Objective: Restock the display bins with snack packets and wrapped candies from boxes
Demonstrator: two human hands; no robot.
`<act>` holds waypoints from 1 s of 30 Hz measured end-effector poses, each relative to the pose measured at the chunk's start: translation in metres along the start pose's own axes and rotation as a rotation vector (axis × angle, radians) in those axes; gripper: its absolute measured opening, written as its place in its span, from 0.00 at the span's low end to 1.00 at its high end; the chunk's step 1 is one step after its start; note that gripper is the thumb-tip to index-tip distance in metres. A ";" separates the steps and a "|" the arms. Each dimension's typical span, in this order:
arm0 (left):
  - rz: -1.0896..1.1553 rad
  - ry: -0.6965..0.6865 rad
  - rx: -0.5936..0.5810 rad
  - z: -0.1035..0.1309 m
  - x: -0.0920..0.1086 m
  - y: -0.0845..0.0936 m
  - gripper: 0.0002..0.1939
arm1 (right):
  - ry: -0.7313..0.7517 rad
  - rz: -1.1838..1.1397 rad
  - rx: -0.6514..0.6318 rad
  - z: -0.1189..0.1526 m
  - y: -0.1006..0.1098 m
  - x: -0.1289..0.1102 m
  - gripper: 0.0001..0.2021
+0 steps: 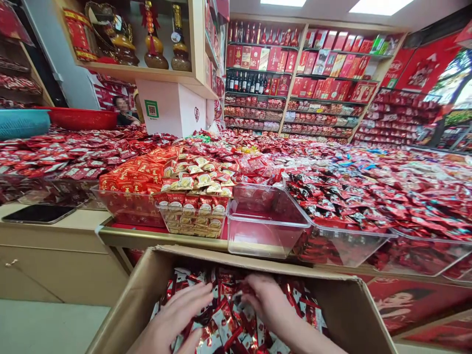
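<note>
An open cardboard box (341, 300) at the bottom holds many small red and white packets (221, 327). My left hand (177, 317) is over the packets on the left, its fingers spread and nothing seen in them. To its right, my right hand (267, 300) reaches in among the packets with curled fingers, blurred by motion; whether a packet is between them is hidden. Just beyond the box, a clear plastic bin (265, 236) stands without packets in it. Left of that bin, another clear bin (191, 219) is piled with gold and red packets (201, 177).
Clear bins heaped with red packets (342, 196) run along the counter. A dark phone or tablet (39, 213) lies at the left, below a red basin (83, 118) and a blue basin (22, 123). A person (125, 115) is behind the counter. Shelves (295, 73) stand at the back.
</note>
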State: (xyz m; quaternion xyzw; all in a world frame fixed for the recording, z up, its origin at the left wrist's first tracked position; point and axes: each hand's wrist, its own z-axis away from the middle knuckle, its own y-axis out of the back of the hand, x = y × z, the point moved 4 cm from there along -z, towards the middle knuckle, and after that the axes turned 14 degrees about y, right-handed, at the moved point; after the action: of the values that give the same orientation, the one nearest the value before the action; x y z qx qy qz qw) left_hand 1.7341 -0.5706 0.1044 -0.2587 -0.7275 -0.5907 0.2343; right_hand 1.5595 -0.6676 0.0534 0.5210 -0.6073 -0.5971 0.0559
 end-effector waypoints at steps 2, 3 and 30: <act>0.249 0.212 -0.224 -0.019 0.011 -0.021 0.24 | -0.043 -0.296 0.102 0.004 0.013 -0.010 0.08; 0.407 0.283 -0.315 -0.027 0.017 -0.030 0.26 | -0.069 -0.447 0.150 0.005 0.017 -0.014 0.09; 0.894 0.568 -0.664 -0.026 0.025 -0.065 0.28 | -0.263 -1.060 0.269 0.017 0.008 -0.036 0.11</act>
State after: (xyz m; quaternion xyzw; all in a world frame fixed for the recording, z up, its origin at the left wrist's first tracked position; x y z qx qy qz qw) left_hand 1.6734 -0.6041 0.0775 -0.4300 -0.2357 -0.6758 0.5503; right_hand 1.5600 -0.6334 0.0746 0.6786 -0.3352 -0.5209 -0.3947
